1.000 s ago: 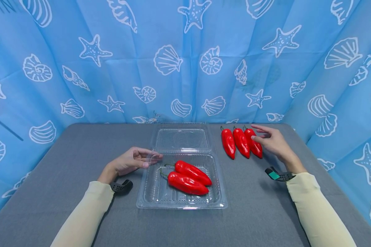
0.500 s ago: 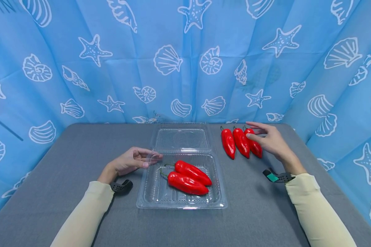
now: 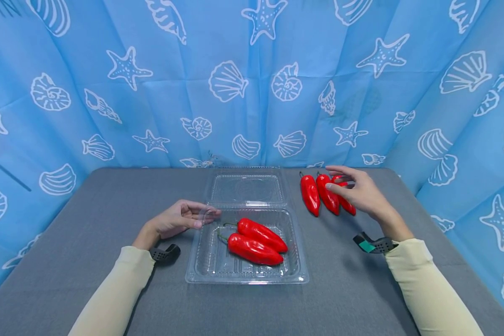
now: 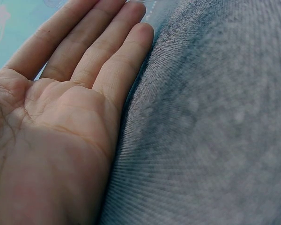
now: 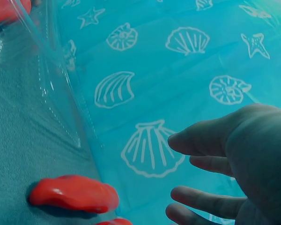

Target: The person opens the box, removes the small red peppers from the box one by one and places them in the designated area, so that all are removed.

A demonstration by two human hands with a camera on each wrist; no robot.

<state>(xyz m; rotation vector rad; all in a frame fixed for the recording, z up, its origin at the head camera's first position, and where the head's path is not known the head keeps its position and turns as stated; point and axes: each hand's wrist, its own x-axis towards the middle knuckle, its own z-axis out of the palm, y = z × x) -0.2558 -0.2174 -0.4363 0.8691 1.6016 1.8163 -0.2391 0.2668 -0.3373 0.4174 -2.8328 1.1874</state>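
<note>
My left hand [image 3: 179, 220] lies with its little-finger side on the cloth, fingers fairly straight, the tips at the left rim of a clear plastic clamshell container [image 3: 303, 273]. Inside that container, two red peppers lie side by side, a rear pepper [image 3: 262, 234] and a front pepper [image 3: 254, 249]. Over at the right, my right hand [image 3: 363, 192] hovers above a row of red peppers, thumb and fingers apart with nothing between them. The left pepper [image 3: 310, 195] shows whole; the middle pepper [image 3: 328, 198] and right pepper [image 3: 347, 205] are partly covered by the hand.
The container's lid [image 3: 248, 189] is folded back flat behind its base. A grey cloth [image 3: 340, 298] covers the table. Behind the table hangs a blue curtain [image 3: 260, 112] with white shells and starfish.
My right hand has moved left, from the right pepper to over the middle one. The left hand, the container and the peppers have stayed in place.
</note>
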